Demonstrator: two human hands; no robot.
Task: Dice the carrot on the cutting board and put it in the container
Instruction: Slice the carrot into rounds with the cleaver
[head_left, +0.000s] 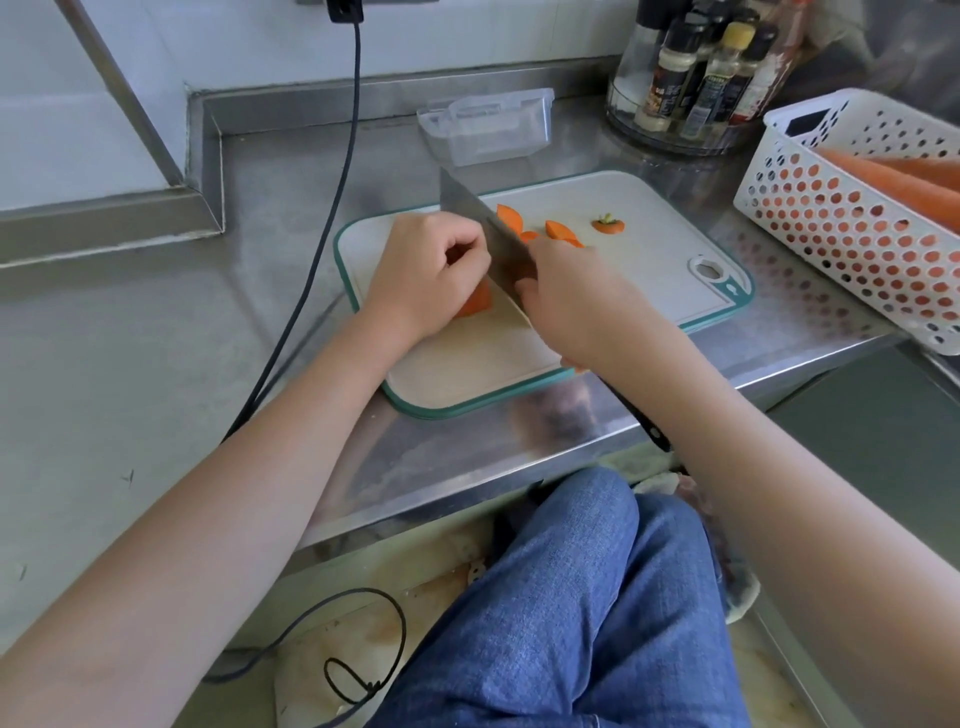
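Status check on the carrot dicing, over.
Left hand holds orange carrot piece on white teal-edged cutting board. Right hand grips steel cleaver, mid-cut. Clear plastic container empty; nothing blocking.

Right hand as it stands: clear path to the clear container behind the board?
Probably not yet. The right hand grips the cleaver, whose blade stands between it and the container. Otherwise only carrot slices lie between, low on the board.

Carrot pieces (558, 230): orange. Cutting board (639, 244): off-white, teal rim. Container (488, 127): clear, colourless. Basket (836, 213): white, round-hole pattern (orange shows through). Knife blade (488, 228): silver-grey; handle (649, 426) black. Surface (156, 322): brushed grey steel. Cable (322, 228): black. Trousers (597, 613): blue denim.
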